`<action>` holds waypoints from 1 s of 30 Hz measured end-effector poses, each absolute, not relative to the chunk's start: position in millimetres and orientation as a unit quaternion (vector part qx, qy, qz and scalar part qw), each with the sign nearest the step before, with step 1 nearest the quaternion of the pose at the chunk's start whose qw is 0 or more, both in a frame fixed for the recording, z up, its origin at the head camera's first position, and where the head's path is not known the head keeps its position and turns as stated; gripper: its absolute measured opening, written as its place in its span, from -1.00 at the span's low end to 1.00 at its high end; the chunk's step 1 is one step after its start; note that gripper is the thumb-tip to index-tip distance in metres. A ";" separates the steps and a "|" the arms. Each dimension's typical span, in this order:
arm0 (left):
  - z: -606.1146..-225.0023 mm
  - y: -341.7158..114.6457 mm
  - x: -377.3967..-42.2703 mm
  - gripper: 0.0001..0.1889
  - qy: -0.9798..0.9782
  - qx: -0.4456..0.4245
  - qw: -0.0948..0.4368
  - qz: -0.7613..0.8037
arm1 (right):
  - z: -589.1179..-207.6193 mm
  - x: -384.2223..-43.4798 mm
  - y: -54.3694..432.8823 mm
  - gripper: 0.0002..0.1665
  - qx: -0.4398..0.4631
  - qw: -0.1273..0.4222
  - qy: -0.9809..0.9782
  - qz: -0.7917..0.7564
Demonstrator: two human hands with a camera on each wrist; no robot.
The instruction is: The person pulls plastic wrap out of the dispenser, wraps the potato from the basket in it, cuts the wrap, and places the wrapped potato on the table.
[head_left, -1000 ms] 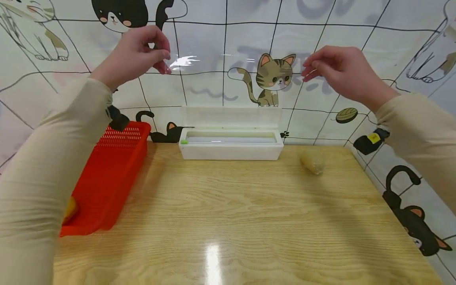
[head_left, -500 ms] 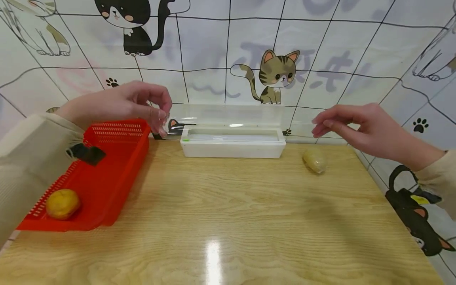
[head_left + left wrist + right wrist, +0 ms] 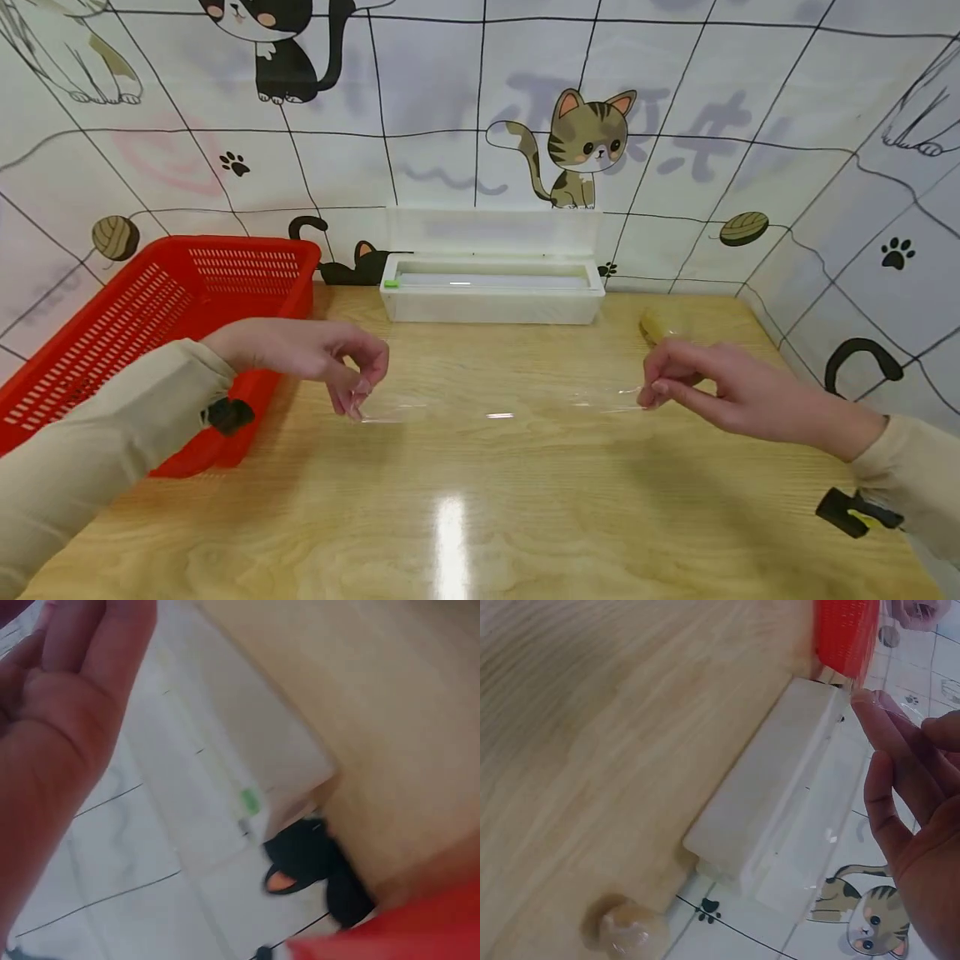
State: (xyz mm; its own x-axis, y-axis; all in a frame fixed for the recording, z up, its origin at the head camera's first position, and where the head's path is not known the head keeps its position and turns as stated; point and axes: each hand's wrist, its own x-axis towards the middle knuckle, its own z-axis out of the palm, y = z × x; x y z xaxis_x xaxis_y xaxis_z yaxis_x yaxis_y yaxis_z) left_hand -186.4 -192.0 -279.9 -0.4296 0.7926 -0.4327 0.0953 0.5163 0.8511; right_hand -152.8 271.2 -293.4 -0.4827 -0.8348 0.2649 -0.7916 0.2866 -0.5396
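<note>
Both hands are grasping 1 sheet of clear plastic film (image 3: 499, 415). The left hand (image 3: 315, 354) pinches the film's left end between thumb and fingers, and the right hand (image 3: 720, 387) pinches the right end in the same way. The film spans the gap between the hands above the middle of the tabletop (image 3: 525, 517); its outline is mostly too transparent to trace, visible chiefly by glints and faint creases near the fingertips.

Behind the film, at the back of the tabletop near the wall covering (image 3: 435, 83), stands 1 long white box (image 3: 491, 310). Its translucent lid (image 3: 491, 232) is raised upright along the rear edge, and a small green mark (image 3: 391, 284) shows at the left end of the opening.

To the left is 1 red plastic basket (image 3: 142, 325) with perforated sides; the left forearm passes in front of it. Just behind the right hand, 1 rounded yellowish item (image 3: 663, 318) lies on the tabletop, partly hidden in the head view; its surface is glossy in the right wrist view.

Both sleeves (image 3: 127, 442) are beige, with 1 black fitting (image 3: 228, 415) at each wrist. The wall covering bears printed cats, paw prints and grid lines. The left wrist view is blurred.
</note>
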 end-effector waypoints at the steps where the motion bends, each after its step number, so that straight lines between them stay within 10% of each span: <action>1: -289.0 -191.2 -185.4 -0.92 0.748 0.293 0.452 0.387 | -300.2 -153.5 270.0 -0.59 -0.511 0.052 0.796 -0.320; 9: -350.9 -183.0 -174.3 -0.85 0.760 0.325 0.450 0.338 | -351.0 -154.1 261.5 -0.70 -0.504 0.127 0.794 -0.314; 16: -372.8 -179.1 -155.5 -0.73 0.771 0.454 0.362 0.261 | -385.0 -141.3 262.9 -0.68 -0.545 0.073 0.802 -0.234; 23: -372.2 -173.9 -145.6 -0.70 0.788 0.466 0.325 0.237 | -394.1 -134.1 260.1 -0.91 -0.599 -0.025 0.791 -0.120; 30: -373.5 -167.2 -137.9 -0.78 0.829 0.448 0.292 0.162 | -397.9 -127.8 252.8 -0.72 -0.598 -0.038 0.797 -0.074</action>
State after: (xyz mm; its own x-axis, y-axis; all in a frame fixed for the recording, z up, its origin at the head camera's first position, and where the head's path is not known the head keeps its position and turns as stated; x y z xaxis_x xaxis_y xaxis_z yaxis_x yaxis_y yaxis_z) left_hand -137.9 -167.2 -373.5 -0.4267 0.8383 -0.3394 0.6486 0.5452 0.5311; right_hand -127.8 252.8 -397.9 -0.2812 -0.9480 0.1490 -0.9592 0.2732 -0.0720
